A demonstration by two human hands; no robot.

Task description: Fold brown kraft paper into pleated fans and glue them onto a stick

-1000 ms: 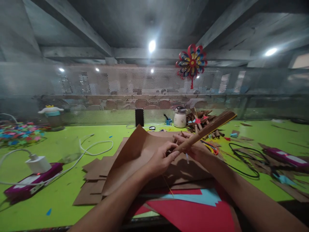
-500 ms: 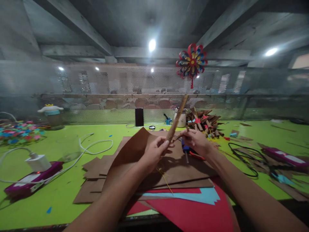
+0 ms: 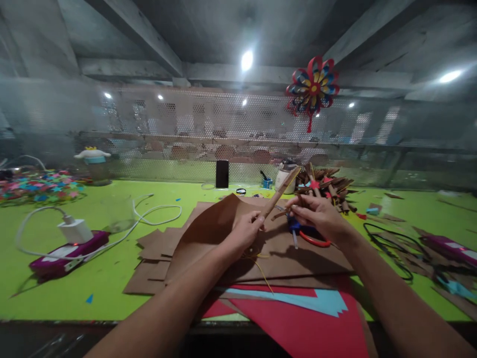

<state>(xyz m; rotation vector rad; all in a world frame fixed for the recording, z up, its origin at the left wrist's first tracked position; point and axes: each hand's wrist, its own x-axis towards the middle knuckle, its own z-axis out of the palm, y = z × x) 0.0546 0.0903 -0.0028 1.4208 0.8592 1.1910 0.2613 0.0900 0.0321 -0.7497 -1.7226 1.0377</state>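
My left hand (image 3: 246,229) is closed round the lower end of a rolled brown paper tube (image 3: 278,195), which tilts up to the right. A short, thin brown piece (image 3: 280,215) is pinched in the fingers of my right hand (image 3: 315,214), just right of the tube. Both hands are above stacked brown paper sheets (image 3: 298,263), one of them curling up at the left. Yellow string (image 3: 264,278) trails below my left hand. A blue tool (image 3: 294,226) and red-handled scissors (image 3: 315,240) lie partly under my right hand.
Red paper (image 3: 316,328) sticks out at the front edge. A purple power strip (image 3: 70,254) with a white cable is at left, near colourful paper stars (image 3: 40,186). Finished-looking brown bundles (image 3: 335,189), a white jar (image 3: 285,176) and a black cable (image 3: 387,253) are at right.
The view has shifted, so the table items appear further right. The tube in my left hand leans more to the right and lower. My right hand still pinches the thin piece.
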